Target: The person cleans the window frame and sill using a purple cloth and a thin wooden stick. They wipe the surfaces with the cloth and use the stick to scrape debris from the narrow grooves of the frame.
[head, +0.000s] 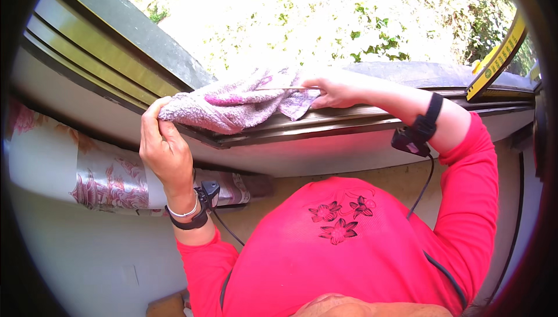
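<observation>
A pale purple terry towel (235, 105) with a bright pink patch lies bunched over the corner of a metal window track (296, 123). My left hand (165, 147) pinches the towel's left end between thumb and fingers. At the towel's other side, my right hand (338, 92) grips a thin stick (283, 88), whose far end runs into the folds. A loose corner of the cloth hangs just below my right fingers. Strong light washes out part of this hand, and the stick's tip cannot be made out.
Dark-edged sliding tracks (104, 46) run up to the left. A yellow label strip (497, 64) with writing stands at the right. Below the sill at left is a roll with printed pagodas (113, 181). Cabled devices sit on both wrists. Leafy plants (375, 33) grow outside.
</observation>
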Motion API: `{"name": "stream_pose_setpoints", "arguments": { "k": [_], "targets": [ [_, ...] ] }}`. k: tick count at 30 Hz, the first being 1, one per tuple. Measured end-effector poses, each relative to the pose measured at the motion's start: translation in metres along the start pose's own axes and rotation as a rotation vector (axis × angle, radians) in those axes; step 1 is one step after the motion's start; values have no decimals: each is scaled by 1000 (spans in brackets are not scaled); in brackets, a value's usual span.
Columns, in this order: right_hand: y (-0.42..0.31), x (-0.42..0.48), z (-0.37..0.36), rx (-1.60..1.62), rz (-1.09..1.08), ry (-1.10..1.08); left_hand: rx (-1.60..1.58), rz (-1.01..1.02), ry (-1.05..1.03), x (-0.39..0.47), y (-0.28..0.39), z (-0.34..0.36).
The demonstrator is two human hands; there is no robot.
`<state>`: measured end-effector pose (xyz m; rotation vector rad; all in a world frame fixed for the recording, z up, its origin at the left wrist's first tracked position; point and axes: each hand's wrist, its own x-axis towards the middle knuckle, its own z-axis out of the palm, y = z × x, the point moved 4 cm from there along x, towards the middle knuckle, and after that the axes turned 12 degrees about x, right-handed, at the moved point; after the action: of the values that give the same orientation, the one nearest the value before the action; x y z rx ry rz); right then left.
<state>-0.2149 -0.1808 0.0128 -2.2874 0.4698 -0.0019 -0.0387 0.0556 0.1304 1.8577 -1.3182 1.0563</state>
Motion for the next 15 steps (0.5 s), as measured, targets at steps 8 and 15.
{"name": "stream_pose_setpoints", "arguments": {
  "k": [8,15],
  "targets": [
    [42,-37,-103,72,-94,403,12,14,8,4,-3,1],
    [25,-194,-178,-297,512,352,-24,58,-145,-19,2,14]
  ]
}}
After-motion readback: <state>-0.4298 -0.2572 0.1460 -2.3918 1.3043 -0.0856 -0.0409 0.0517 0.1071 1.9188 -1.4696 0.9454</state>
